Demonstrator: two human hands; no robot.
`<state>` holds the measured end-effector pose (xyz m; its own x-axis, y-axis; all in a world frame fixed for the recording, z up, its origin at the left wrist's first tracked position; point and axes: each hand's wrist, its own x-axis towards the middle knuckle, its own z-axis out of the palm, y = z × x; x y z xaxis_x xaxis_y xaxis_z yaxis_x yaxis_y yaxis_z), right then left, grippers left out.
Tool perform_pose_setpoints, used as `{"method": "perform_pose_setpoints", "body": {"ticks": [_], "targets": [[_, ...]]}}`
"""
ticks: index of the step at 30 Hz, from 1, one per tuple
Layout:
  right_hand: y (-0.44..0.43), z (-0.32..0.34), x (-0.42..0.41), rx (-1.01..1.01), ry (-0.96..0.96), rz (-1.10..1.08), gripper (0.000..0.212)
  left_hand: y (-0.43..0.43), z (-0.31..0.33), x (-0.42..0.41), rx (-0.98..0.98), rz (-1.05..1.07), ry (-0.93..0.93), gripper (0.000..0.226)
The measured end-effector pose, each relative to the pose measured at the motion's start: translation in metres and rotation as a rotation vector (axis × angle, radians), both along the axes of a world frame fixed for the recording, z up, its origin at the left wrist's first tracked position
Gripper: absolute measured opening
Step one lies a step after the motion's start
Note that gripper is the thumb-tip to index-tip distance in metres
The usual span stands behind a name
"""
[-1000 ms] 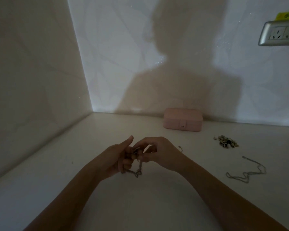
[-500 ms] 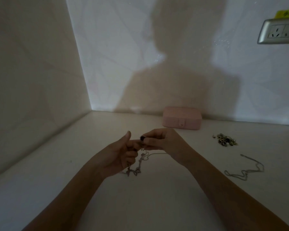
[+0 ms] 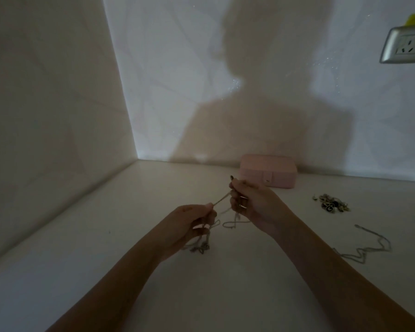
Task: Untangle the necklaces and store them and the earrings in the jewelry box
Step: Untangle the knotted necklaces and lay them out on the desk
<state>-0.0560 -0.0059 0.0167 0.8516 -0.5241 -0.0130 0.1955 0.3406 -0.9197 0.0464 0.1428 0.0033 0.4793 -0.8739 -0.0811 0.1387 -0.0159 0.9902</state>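
Both the left hand (image 3: 189, 224) and the right hand (image 3: 252, 207) pinch the tangled necklaces (image 3: 222, 218), stretched between them. Pulling harder could tighten the knot or snap a chain.

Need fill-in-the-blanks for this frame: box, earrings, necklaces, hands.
1. The pink jewelry box by the back wall has its lid ____.
2. The earrings lie piled to the ____ of the box.
3. The tangled necklaces are pinched by ____ hands, the left hand and the right hand.
4. The loose necklace on the table is touched by ____ hand.
Missing words: closed; right; both; neither.
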Motion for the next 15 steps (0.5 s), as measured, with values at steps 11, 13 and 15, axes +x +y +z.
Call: {"method": "perform_pose_setpoints", "body": {"ticks": [11, 13, 15], "targets": [[-0.001, -0.002, -0.002, -0.132, 0.077, 0.109, 0.013, 0.005, 0.012, 0.014, -0.286, -0.006, 0.536, 0.02], [-0.004, -0.002, -0.002, -0.14, 0.067, 0.108, 0.015, 0.007, 0.01, 0.019, -0.207, -0.014, 0.422, 0.021], [-0.006, -0.001, -0.003, -0.162, 0.052, 0.114, 0.018, 0.006, 0.007, 0.02, -0.066, 0.043, 0.221, 0.023]]}}
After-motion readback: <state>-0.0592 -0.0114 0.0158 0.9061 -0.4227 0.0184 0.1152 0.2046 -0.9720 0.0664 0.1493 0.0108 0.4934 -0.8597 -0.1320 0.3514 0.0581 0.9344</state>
